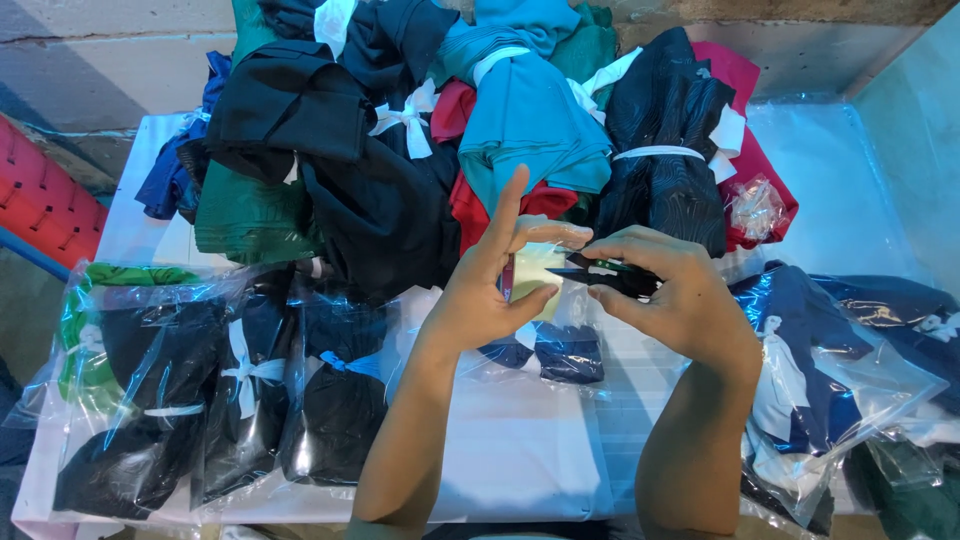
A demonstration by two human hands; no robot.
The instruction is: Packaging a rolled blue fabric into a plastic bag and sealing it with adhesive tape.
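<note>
Black thread snips (600, 272) are gripped in the right hand (665, 295) above the white counter (520, 440), long axis roughly level, tips pointed left at a pale yellow-green tag (535, 275) pinched by the left hand (490, 290) fingers (550, 232). A fingertip could be nicked, judging by how close the blades are held

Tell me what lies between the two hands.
In the head view, a pale yellow tag sits between left hand and right hand, black snips touching it.
</note>
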